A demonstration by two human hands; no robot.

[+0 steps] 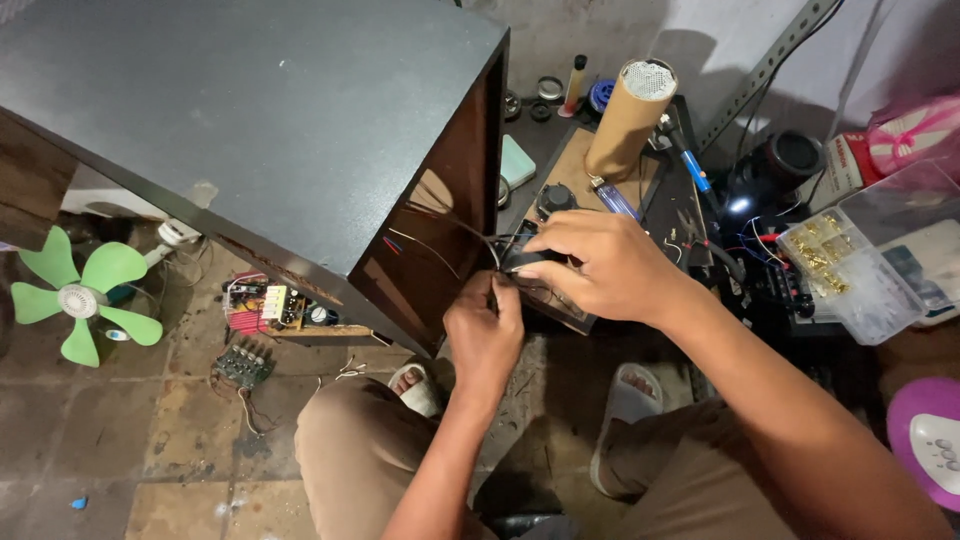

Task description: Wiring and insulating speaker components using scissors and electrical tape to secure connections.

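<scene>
Both hands grip a small black part (527,258) with wires at the open side of the dark cabinet (300,130), the left hand (485,325) pinching it from below, the right hand (600,265) clasped over its top, beside a cardboard tube (628,120).

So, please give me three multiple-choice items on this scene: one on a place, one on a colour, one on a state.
1. Where is the fan?
A. left of the cabinet
B. on the cabinet
C. in the parts box

2. What colour are the fan blades?
A. red
B. green
C. black

3. What is the right hand doing?
A. hanging free
B. holding the tube
C. resting on a black part beside the left hand

Key: 1 A, it lies on the floor at left; 2 B, blades are light green; 3 C, fingers cover the part.
</scene>
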